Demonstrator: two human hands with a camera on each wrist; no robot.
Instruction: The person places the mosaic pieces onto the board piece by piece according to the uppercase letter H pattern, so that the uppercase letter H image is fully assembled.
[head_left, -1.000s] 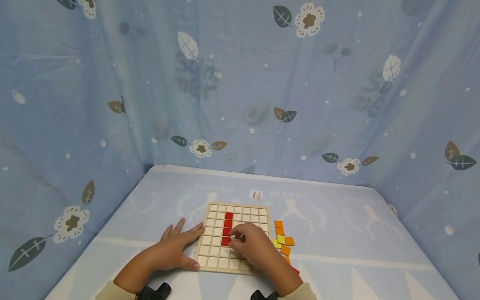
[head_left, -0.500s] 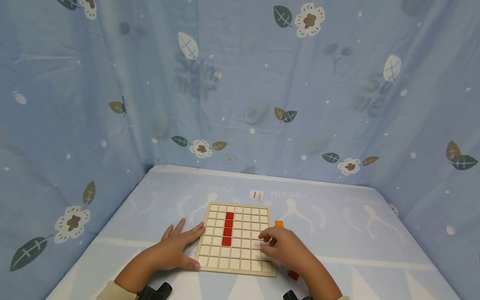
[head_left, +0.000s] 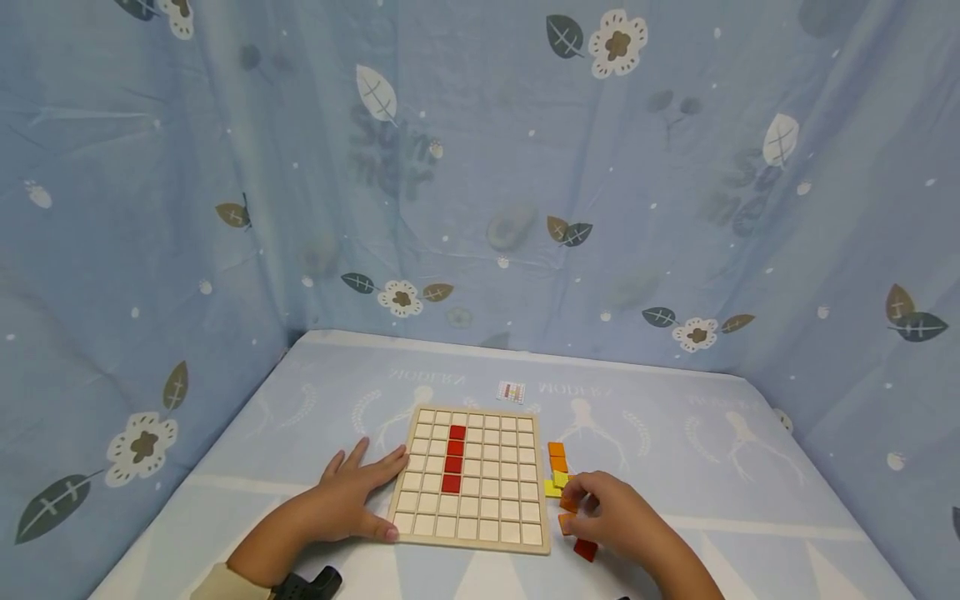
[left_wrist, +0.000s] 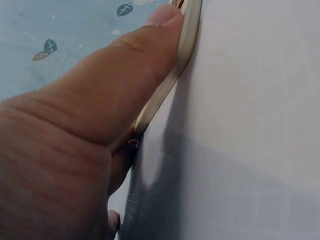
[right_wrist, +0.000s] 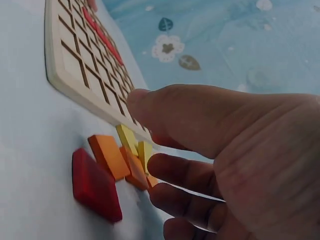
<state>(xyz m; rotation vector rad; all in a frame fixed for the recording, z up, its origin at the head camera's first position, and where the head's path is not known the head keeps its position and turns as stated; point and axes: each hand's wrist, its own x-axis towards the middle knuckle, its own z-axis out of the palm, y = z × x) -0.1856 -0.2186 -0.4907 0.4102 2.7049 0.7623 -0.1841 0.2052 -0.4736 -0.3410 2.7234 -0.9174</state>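
Note:
A wooden grid board (head_left: 490, 510) lies on the table, with several red square tiles (head_left: 452, 483) in one column. My left hand (head_left: 348, 496) rests spread at its left side, fingertips on the edge; its thumb (left_wrist: 145, 55) touches the frame in the left wrist view. To the right of the board, my right hand (head_left: 611, 515) hovers over loose tiles, fingers loosely bent, with nothing visible between them. Near it lie a loose red tile (right_wrist: 95, 185), orange tiles (right_wrist: 109, 156) and yellow tiles (right_wrist: 127, 137). The hand partly covers some orange ones in the head view.
A small printed card (head_left: 512, 392) lies behind the board. More orange tiles (head_left: 557, 450) sit along the board's right side. A blue patterned curtain (head_left: 480, 183) stands around the table's back and sides.
My right hand has left the red column, moving right across the board to the loose tiles. The left hand has stayed at the board's edge. The red column looks the same.

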